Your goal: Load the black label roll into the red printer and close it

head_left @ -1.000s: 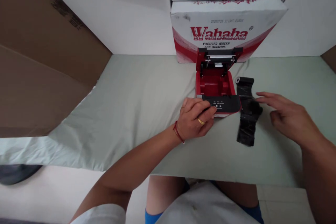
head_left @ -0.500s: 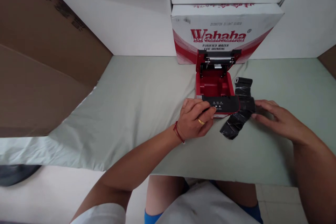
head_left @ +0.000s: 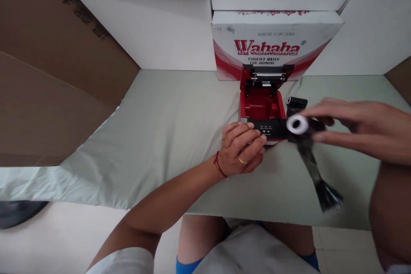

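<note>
A red and black printer stands on the table with its lid tipped up and its red inner bay exposed. My left hand grips the printer's black front panel at its left corner, fingers curled over the edge. Just right of the printer, my right hand pinches a black film roll between thumb and fingers, its white hollow core facing left. A loose strip of black film dangles below that roll. Behind it, another small black roll lies beside the printer.
A white and red Wahaha carton stands right behind the printer. White boxes are stacked along the back. A large brown carton borders the left side. A pale green cloth covers the table, whose front edge lies above my lap.
My right hand has taken hold of a black roll and lifted it, its film tail now swinging down to the right. The left hand stays at the printer's front.
</note>
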Demonstrator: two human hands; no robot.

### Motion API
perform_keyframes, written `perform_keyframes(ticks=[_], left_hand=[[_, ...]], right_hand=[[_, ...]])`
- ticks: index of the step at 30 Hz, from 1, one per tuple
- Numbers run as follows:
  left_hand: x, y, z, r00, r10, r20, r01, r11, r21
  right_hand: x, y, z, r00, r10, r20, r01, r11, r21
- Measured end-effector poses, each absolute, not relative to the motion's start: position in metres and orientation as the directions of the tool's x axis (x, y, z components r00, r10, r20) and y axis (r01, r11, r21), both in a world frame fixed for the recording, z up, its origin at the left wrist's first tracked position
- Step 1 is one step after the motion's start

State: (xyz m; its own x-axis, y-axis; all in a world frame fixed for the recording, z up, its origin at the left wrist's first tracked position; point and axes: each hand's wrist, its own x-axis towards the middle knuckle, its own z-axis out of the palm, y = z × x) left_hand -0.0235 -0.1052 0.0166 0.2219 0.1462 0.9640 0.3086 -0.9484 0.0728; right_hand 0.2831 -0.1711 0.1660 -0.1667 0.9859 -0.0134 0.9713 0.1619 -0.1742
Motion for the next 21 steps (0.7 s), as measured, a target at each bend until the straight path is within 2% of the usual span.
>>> perform_keyframes(ticks=[3, 6, 10, 14, 16, 21], left_hand=[[-0.024, -0.107, 0.018, 0.271, 0.126, 0.954, 0.319, -0.947, 0.034], [-0.025, -0.109, 0.02, 0.399, 0.177, 0.9, 0.312, -0.949, 0.048], [-0.025, -0.112, 0.023, 0.549, 0.238, 0.801, 0.326, -0.944, 0.057], [-0.025, -0.116, 0.024, 0.573, 0.255, 0.779, 0.341, -0.938, 0.056], [-0.025, -0.116, 0.024, 0.576, 0.263, 0.774, 0.34, -0.938, 0.065], [-0.026, -0.116, 0.023, 0.556, 0.257, 0.79, 0.333, -0.94, 0.071]], right_hand=[[0.222, -0.117, 0.155, -0.202, 0.979, -0.038, 0.973, 0.196, -0.12], [0.181, -0.079, 0.14, -0.217, 0.971, -0.104, 0.976, 0.213, -0.044], [0.167, -0.061, 0.132, -0.166, 0.968, -0.187, 0.982, 0.18, 0.057], [0.164, -0.057, 0.136, -0.162, 0.949, -0.271, 0.974, 0.198, 0.109], [0.164, -0.058, 0.137, -0.182, 0.947, -0.264, 0.971, 0.216, 0.105], [0.174, -0.063, 0.136, -0.239, 0.961, -0.143, 0.964, 0.252, 0.088]])
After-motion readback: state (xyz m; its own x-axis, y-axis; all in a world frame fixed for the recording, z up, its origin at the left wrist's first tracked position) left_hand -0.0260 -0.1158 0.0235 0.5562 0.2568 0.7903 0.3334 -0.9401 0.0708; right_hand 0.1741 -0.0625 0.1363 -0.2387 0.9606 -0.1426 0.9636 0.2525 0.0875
